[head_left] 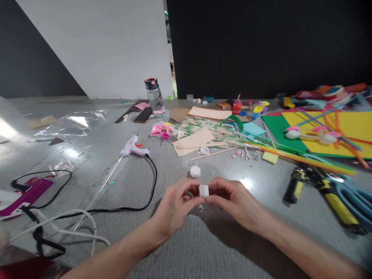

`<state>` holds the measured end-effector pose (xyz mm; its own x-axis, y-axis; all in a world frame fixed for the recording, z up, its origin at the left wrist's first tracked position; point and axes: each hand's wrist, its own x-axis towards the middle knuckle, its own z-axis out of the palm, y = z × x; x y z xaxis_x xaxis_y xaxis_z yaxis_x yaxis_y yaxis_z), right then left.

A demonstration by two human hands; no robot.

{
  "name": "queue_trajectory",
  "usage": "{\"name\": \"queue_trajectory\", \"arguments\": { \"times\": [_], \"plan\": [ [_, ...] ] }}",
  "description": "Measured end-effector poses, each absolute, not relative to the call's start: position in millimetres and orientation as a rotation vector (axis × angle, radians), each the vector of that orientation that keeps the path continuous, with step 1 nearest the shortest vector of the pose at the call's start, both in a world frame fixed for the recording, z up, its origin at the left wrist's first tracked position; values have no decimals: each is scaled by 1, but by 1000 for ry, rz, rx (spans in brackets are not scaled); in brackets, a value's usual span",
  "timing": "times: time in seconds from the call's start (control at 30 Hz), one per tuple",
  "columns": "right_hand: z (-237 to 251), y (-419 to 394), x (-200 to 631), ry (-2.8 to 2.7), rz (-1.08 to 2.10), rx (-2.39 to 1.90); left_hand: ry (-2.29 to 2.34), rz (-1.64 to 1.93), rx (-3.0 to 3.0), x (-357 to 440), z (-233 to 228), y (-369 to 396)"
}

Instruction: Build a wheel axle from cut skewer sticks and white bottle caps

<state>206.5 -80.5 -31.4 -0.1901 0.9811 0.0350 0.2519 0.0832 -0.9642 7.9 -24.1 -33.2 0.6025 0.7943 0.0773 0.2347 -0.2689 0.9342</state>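
I pinch a white cap (204, 190) between left hand (174, 207) and right hand (236, 205); second cap (195, 171) just beyond, glue gun (133, 147) far left.

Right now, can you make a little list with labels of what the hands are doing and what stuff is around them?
left hand: left hand pinches a small white cap at its fingers
right hand: right hand grips the same cap from the other side
just beyond the hands: a second white cap lying on the grey table
left of the hands: lilac glue gun with a black cord
right of the hands: yellow-handled pliers, blue scissors
farther back: wooden sticks, yellow sheet, water bottle
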Motion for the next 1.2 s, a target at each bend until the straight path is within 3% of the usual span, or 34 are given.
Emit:
{"name": "queue_trajectory", "arguments": {
  "times": [0.63,0.9,1.2],
  "plan": [
    [-33,-81,208,-1519,1269,-1255,752,713,2206,1,-28,-23],
    [-29,-82,206,-1505,1242,-1247,785,566,1624,6,-17,-27],
    [-26,-81,205,-1600,1170,-1284,775,596,1488,8,-21,-27]
  ]
}}
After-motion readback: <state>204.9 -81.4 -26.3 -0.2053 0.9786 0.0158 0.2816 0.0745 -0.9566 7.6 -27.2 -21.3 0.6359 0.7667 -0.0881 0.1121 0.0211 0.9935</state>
